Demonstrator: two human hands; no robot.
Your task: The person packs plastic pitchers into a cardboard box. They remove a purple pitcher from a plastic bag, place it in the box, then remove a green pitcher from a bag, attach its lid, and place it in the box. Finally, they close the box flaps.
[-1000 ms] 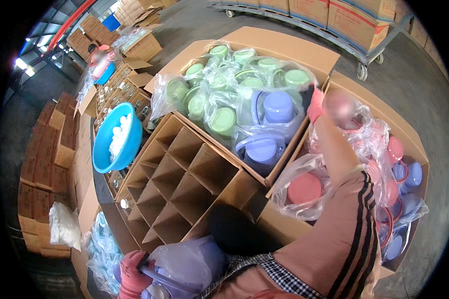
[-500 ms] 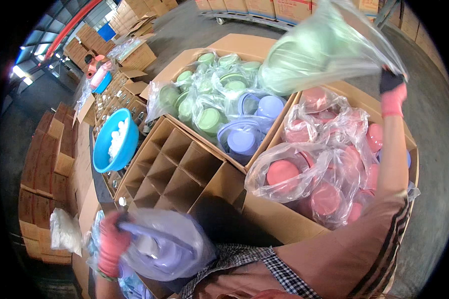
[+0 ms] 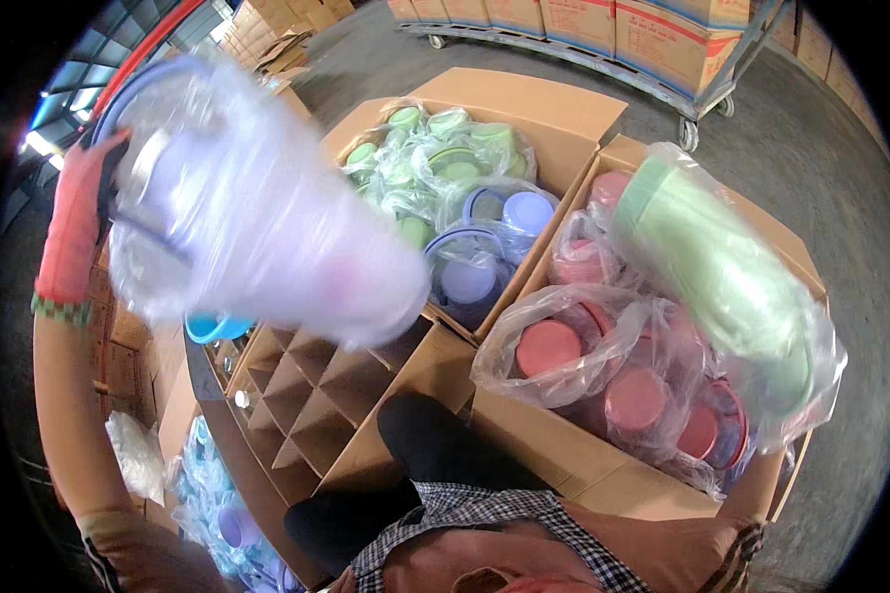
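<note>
My left hand point(image 3: 74, 212), in a pink glove, is raised at the left and closed on a bagged purple jug point(image 3: 297, 208). The jug is tilted and blurred, its handle end by my fingers and its narrower end toward the middle. At the right, a bagged green jug point(image 3: 712, 267) slants over the box of pink jugs point(image 3: 549, 348). My right forearm point(image 3: 752, 484) runs up behind its clear bag, which hides my right hand, so its fingers do not show. Straight ahead, bagged green and purple jugs point(image 3: 468, 281) fill another carton.
A carton with cardboard dividers point(image 3: 316, 395) stands in front of me, partly covered by the purple jug. A blue basin point(image 3: 218, 328) shows beneath the jug. More bagged purple items point(image 3: 237, 527) lie at lower left. Behind stands a wheeled cart point(image 3: 564, 61) stacked with boxes.
My left hand has swung the purple jug up from the lower left to the upper left. The green jug has come down over the pink ones, and my right hand has gone out of sight.
</note>
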